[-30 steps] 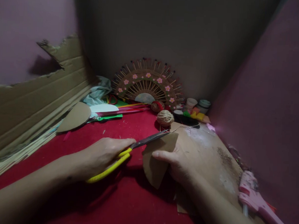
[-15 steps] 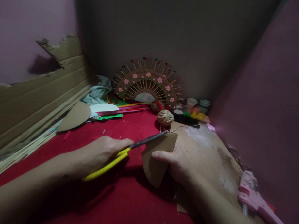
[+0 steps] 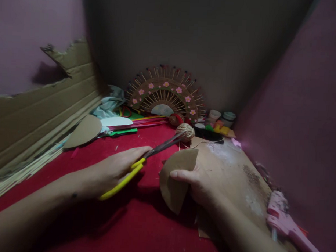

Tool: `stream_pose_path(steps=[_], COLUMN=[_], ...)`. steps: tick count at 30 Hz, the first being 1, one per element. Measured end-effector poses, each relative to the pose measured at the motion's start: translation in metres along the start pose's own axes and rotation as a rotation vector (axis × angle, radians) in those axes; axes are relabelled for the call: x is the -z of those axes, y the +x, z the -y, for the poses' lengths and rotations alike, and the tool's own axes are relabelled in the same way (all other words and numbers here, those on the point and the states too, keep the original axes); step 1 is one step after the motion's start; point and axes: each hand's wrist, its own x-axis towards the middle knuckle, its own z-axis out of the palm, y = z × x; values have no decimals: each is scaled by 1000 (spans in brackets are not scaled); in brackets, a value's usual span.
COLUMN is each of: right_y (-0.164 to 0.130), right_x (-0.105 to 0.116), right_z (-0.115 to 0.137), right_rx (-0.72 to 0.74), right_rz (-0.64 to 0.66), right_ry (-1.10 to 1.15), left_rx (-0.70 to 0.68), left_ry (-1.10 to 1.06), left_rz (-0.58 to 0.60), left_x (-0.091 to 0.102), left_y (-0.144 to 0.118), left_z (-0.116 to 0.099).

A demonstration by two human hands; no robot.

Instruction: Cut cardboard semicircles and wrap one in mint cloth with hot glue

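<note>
My left hand (image 3: 125, 163) is closed round the yellow handles of a pair of scissors (image 3: 161, 147). The dark blades point up and right, nearly together, with their tips in front of a ball of twine (image 3: 185, 131). In my right hand (image 3: 200, 182) is a half-round piece of cardboard (image 3: 175, 179), pinched with the thumb on its near face and the other fingers hidden behind it. The curved edge faces left toward the scissors, and the blades are apart from the cardboard.
A decorated stick fan (image 3: 166, 91) leans at the back wall. Another cardboard half-disc (image 3: 86, 131), coloured strips and thin sticks (image 3: 31, 169) lie left. On the right are a stained board (image 3: 224, 172), a pink glue gun (image 3: 284, 218) and small pots (image 3: 228, 118). Red cloth (image 3: 142, 228) covers the surface.
The scissor blades have come away from the cardboard's upper edge, shifting up and slightly left. My right hand and the cardboard have barely moved.
</note>
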Motion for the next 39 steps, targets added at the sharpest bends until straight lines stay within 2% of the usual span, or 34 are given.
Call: stream_pose_path(steps=[3,5,10,14,21,25,30,33,39], right_y=[0,1,3,5,4,4,7,7,13], right_x=[-1,-2,-4,-6,-7,-6,-7,-7,-1], right_z=[1,0,-4,-7,-8,-9,-5,-1,-3], right_rx=[-17,-3,15,21,13,3,120,172,112], right_rz=[35,36,48,22,93,113,4,-49,70], right_ry=[17,52,107,21,-32,17,197,229,250], left_rx=[41,82,210,250,279,259,268,233,252], left_ry=[35,-38,-413,-565,-592,-611,-550,-487,-582], left_rz=[115,148,140,91,108,99,-3,-35,-4], left_x=[-1,-3,-12,-20,-27,-29,-30,-30,-26], left_y=[2,4,7,11,12,10,10,10,12], left_z=[-3,-5,-14,-19,-13,-15,-18,-17,-19])
